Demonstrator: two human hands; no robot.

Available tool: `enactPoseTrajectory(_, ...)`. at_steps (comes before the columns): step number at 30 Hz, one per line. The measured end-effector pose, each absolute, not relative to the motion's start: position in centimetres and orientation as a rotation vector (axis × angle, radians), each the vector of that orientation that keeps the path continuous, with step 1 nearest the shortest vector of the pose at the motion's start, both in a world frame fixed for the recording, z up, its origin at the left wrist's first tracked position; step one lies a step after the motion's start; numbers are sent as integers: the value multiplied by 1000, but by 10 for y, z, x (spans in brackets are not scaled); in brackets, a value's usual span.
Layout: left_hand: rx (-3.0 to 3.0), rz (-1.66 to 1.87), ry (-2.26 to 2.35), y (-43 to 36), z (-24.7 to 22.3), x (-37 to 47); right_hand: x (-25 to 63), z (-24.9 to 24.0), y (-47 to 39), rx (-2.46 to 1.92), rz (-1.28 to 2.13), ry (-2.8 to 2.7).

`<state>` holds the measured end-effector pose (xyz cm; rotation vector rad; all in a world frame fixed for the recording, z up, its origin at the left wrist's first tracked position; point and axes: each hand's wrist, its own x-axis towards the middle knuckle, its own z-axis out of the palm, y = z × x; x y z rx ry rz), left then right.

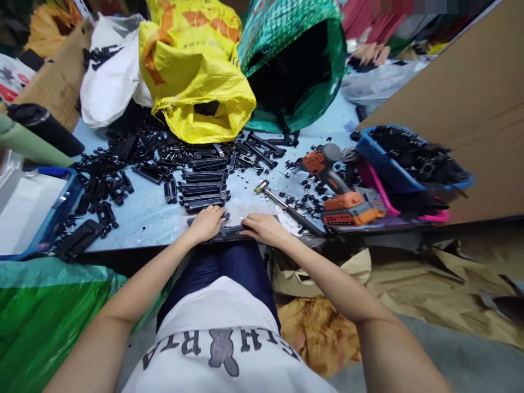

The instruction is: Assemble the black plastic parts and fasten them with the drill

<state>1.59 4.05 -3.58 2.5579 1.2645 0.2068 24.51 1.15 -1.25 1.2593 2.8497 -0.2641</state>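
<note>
**Crowded table edge leaves little room for a slip**

From the head camera, I'd take the neat row of slim black bars [204,188] as the landmark. Just nearer the person than that row, the left hand [208,222] lies over a long black bar [190,221], fingers drawn together; I can't tell whether they grip it. To the row's near right, the right hand [264,226] is curled narrow, fingertips at the end of a dark, narrow bar [232,230]; how firm that hold is, I can't see.

That bar lies close along the brink of the pale-blue tabletop [143,218], so a careless push could drop it into the lap. Right of the row, the metal-headed hammer with a black handle [303,220] could be knocked off by a swinging forearm. Farther right, a bump could topple the orange-and-grey cordless drill [346,207]. Reaching forward carelessly might scatter the row itself.
</note>
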Motion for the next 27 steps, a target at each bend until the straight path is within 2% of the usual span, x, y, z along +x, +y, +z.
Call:
enactPoseTrajectory(4,2551,158,1221,43,-33,17,243,-17,13,1234,-102,2877)
enactPoseTrajectory(12,2521,157,1243,40,-24,20,236,-16,14,1295,-213,2708)
enactPoseTrajectory(18,2538,367,1249,31,-28,16,226,-3,5,1372,-85,2728)
enactPoseTrajectory(27,2513,529,1224,26,-39,10,225,3,14,1300,-146,2842)
